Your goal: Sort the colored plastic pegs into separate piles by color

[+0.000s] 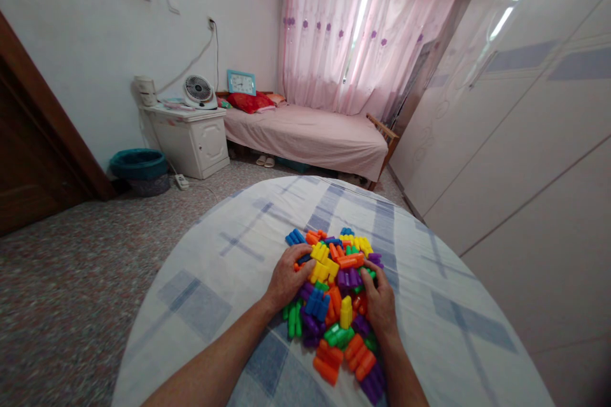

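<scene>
A heap of plastic building blocks (340, 280) in several colours lies on the round table, many of them shaped like joined tubes. My left hand (287, 276) rests at the heap's left side, fingers apart, its fingertips against yellow blocks (323, 270). On the opposite side, my right hand (380, 299) has its fingers spread at the edge of the heap. Its fingertips are close to an orange block (351, 261) and a green block (370, 273). Nearer to me lie more orange blocks (327, 361) and a purple block (372, 385). Some blocks are partly hidden under my hands.
A pale tablecloth (200, 254) with blue-grey patches covers the table. Beyond it stand a bed (310, 130) and a white cabinet (191, 140) bearing a fan (198, 90). A bin (140, 170) is on the floor at left; a wardrobe (496, 140) fills the right side.
</scene>
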`<action>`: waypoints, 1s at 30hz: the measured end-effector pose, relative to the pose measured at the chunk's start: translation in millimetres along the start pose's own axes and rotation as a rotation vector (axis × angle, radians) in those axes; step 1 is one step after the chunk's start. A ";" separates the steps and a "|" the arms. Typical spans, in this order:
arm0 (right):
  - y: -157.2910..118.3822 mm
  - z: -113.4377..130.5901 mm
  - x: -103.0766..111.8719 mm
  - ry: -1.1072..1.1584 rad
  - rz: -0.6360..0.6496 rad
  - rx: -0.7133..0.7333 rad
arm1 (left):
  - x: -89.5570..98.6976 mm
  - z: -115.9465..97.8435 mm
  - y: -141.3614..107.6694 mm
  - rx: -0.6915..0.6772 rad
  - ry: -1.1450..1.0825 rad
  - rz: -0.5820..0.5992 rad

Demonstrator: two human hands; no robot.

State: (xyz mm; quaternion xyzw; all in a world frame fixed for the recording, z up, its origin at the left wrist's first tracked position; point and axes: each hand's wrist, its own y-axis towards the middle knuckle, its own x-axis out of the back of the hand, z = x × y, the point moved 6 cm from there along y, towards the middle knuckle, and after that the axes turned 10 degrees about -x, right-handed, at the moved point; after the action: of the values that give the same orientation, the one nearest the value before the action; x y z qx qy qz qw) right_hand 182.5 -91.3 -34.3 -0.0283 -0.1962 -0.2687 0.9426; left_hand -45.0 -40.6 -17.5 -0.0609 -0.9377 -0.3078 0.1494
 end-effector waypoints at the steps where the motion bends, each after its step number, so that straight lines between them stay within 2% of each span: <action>1: -0.1 0.2 0.0 -0.001 -0.001 -0.001 | 0.2 -0.2 0.1 0.002 -0.004 -0.003; 8: 0.6 -1.4 -1.2 0.015 0.012 0.007 | -1.2 -2.1 -2.7 0.103 -0.076 -0.087; 10: 1.0 -2.6 -1.9 0.028 0.019 0.007 | -4.0 -7.4 -1.6 0.118 -0.078 -0.106; 13: 1.3 -3.4 -1.6 0.042 0.006 0.017 | -11.7 -22.6 5.9 0.067 -0.038 -0.101; 16: 1.3 -2.5 -0.9 0.053 -0.012 0.039 | -24.7 -40.4 17.3 0.005 0.011 -0.066; 22: 1.7 -4.3 0.1 0.105 -0.039 0.049 | -58.3 -71.6 30.8 -0.154 0.084 0.082; 26: 1.5 -6.5 1.9 0.184 -0.065 0.031 | -61.5 -84.1 27.4 -0.209 0.068 0.116; 30: 0.2 -5.5 6.5 0.255 -0.093 0.016 | -55.3 -94.6 9.2 -0.233 0.081 0.174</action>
State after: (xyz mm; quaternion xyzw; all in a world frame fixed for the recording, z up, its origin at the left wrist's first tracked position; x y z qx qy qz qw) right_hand 189.6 -95.3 -36.9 0.0225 -0.0780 -0.3119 0.9466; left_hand 32.3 -90.8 42.5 -0.1463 -0.8801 -0.4025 0.2051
